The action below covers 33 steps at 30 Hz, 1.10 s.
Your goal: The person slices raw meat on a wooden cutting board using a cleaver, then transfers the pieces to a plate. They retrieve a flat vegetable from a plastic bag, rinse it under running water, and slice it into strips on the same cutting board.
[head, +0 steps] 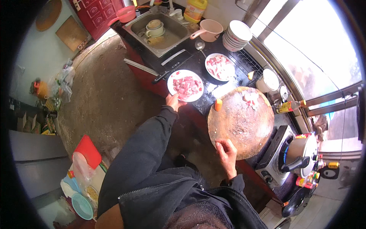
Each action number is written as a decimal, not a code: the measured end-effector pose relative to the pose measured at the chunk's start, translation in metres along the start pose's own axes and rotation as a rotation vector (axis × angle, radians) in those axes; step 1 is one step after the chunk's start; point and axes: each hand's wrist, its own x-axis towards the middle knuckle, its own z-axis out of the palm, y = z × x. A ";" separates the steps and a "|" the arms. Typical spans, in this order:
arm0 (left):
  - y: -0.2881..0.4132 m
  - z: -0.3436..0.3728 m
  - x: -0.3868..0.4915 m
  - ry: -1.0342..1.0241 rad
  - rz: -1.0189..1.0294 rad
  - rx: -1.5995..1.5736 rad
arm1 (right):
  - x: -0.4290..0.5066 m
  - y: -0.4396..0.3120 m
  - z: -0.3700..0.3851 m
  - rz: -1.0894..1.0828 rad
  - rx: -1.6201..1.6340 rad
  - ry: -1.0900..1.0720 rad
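Observation:
My left hand [173,102] grips the near rim of a white plate [171,86] that bears sliced raw meat [187,86]. Nothing shows in my right hand [227,153], its fingers curled beside the near edge of a round wooden chopping board [240,131]. On the board lie an orange piece, seemingly carrot [218,105], near the left edge and some pale and red meat scraps [250,100] at the far side. Behind the plate stands a bowl [208,75] of sliced fatty meat [220,67]. A knife handle [160,77] shows just left of the plate.
A steel sink [183,25] with dishes, a pink saucepan [211,30], a ladle [200,45] and stacked bowls [238,34] are at the back. On the right, a pressure cooker [300,151] sits on a gas stove [274,160] with a blue flame, near a bottle [288,106].

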 end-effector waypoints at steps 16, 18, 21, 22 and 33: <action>-0.020 -0.043 -0.063 -0.179 -0.019 0.004 | 0.026 -0.028 0.093 0.193 0.176 -0.335; -0.015 -0.070 -0.101 -0.001 -0.049 0.026 | 0.034 -0.038 0.120 0.163 0.165 -0.475; -0.009 -0.154 -0.169 0.147 -0.105 -0.013 | 0.038 -0.046 0.166 0.122 0.113 -0.645; -0.018 -0.192 -0.189 0.223 -0.123 -0.007 | 0.036 -0.052 0.182 0.146 0.089 -0.716; -0.006 -0.365 -0.318 0.812 -0.077 -0.356 | 0.017 -0.102 0.383 0.102 0.017 -1.178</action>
